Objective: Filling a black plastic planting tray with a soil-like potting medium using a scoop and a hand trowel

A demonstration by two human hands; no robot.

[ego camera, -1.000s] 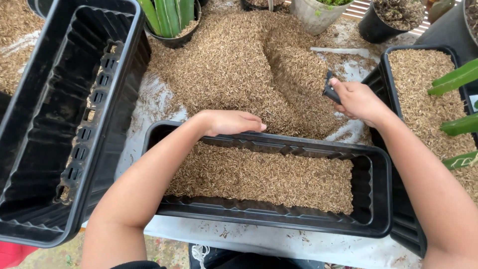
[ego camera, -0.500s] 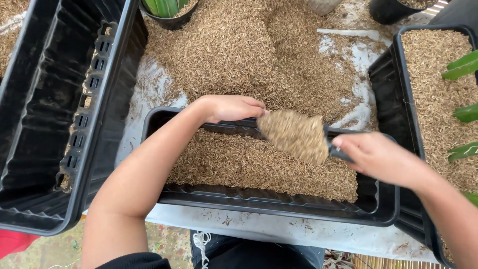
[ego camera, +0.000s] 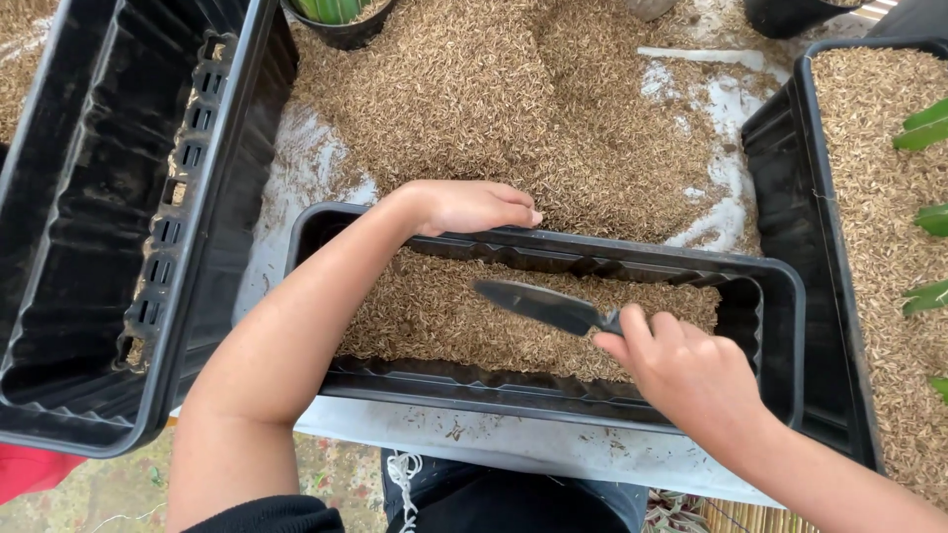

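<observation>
Over the husk-filled planter — right hand, grip clenched on the trowel; left hand flat on its rim

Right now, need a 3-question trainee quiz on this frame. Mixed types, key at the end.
1. True or false: the scoop in the right hand is heaped with husks.
2. Where does the left hand rest? A) on the planter's far rim B) inside the empty bin C) on the husk pile
3. Fill in: the planter under the scoop is partly filled with ____.

Key
1. False: the scoop blade shows bare.
2. A
3. husks
</observation>
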